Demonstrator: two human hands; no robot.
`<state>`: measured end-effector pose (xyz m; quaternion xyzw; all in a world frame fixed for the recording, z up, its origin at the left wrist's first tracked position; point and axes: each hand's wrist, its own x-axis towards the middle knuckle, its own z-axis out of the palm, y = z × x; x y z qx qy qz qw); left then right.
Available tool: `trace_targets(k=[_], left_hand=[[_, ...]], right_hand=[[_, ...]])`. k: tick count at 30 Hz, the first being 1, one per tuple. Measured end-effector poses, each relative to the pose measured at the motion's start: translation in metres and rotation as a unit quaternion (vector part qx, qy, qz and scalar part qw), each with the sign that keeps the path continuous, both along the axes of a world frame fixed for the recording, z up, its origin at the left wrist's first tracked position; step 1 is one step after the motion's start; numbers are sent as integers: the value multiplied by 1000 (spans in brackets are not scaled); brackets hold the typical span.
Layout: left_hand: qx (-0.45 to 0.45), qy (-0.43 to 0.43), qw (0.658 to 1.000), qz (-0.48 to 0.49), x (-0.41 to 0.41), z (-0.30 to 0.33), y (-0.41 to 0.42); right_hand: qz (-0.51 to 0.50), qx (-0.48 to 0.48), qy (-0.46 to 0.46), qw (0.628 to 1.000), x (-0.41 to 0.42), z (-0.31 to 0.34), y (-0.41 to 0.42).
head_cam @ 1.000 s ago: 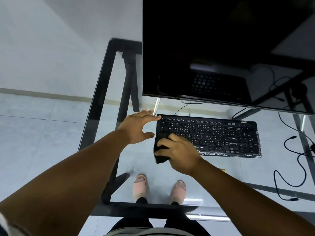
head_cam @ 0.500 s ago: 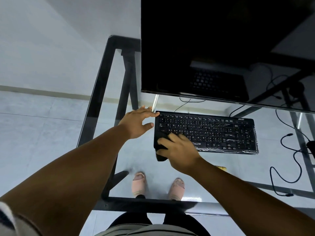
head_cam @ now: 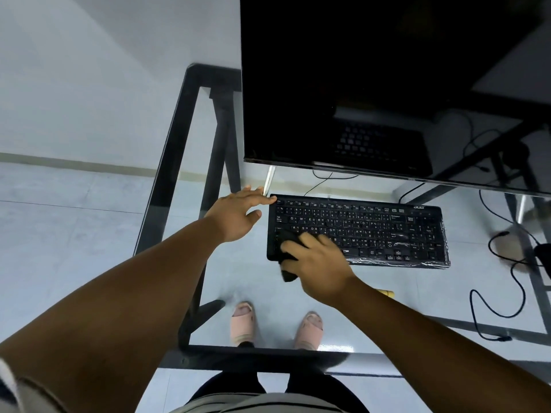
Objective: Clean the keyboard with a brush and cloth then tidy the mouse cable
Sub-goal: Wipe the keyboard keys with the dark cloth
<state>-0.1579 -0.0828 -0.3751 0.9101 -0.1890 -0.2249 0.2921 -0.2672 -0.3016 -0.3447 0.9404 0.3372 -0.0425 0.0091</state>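
Gripping a dark cloth [head_cam: 287, 274], the right hand [head_cam: 319, 263] presses it on the keyboard [head_cam: 372, 231] — at its near-left corner. Left hand [head_cam: 235, 216] lies open, fingertips touching the keyboard's far-left corner on the glass desk [head_cam: 167, 186].

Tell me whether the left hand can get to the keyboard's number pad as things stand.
Probably not directly. The left hand touches the keyboard's far-left corner, the number pad lies at the opposite end, and the right hand, gripping the dark cloth, sits between.

Right hand [head_cam: 320, 265] with black cloth [head_cam: 288, 247] moved from keyboard [head_cam: 357, 231] front-left corner edge onto lower-left keys.
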Motion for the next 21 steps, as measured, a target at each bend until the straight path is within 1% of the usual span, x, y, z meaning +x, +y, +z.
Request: trace_targets(k=[2, 5, 7, 9, 13, 16, 18, 21], left_hand=[[18, -15, 1000, -2, -4, 2, -3], [47, -50, 998, 9, -18, 3, -8], [35, -70, 997, 16, -30, 0, -12], [15, -76, 997, 13, -42, -6, -14], [8, -75, 997, 3, -55, -9, -18], [54, -68, 996, -35, -55, -3, -15], [70, -72, 994, -41, -55, -1, -16], [71, -67, 995, -30, -56, -3, -19]], right_hand=[[-33, 17, 11, 999, -3, 3, -19], [-98, 86, 43, 991, -3, 7, -39], [-143, 135, 53, 979, -4, 9, -43], [-161, 167, 50, 971, -6, 9, -37], [-136, 141, 69, 978, -15, 2, -29], [-184, 153, 54, 969, -23, 0, -57], [-218, 166, 45, 961, -29, -1, -78], [-219, 180, 42, 958, -29, 0, -78]])
